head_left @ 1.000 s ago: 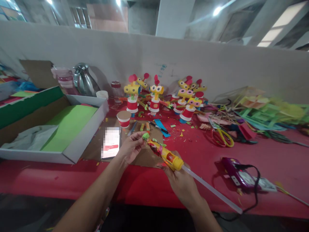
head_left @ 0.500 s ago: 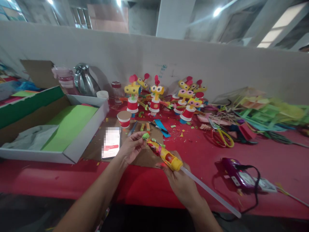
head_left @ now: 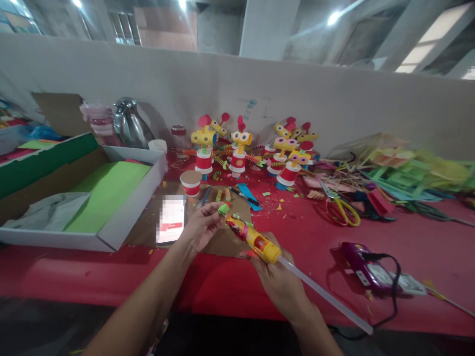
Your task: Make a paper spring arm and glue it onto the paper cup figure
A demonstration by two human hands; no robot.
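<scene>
one small green paper piece (head_left: pixel 223 209) is pinched between the thumb and fingertips of the left hand (head_left: pixel 202 226), above a brown cardboard sheet (head_left: pixel 230 244) near the middle of the front edge of the tabletop (head_left: pixel 419 237). the right hand (head_left: pixel 280 279) is wrapped around a yellow glue gun (head_left: pixel 260 241), its nozzle just beside the green piece; whether they touch i cannot tell. a translucent glue stick (head_left: pixel 326 289) juts from the back of the gun toward the front edge. a phone (head_left: pixel 176 217) lies to the left of the left hand, with a paper cup (head_left: pixel 191 189) standing behind it. several red-and-yellow figures (head_left: pixel 237 160) stand toward the rear edge; scissors (head_left: pixel 343 212) lie to their right.
</scene>
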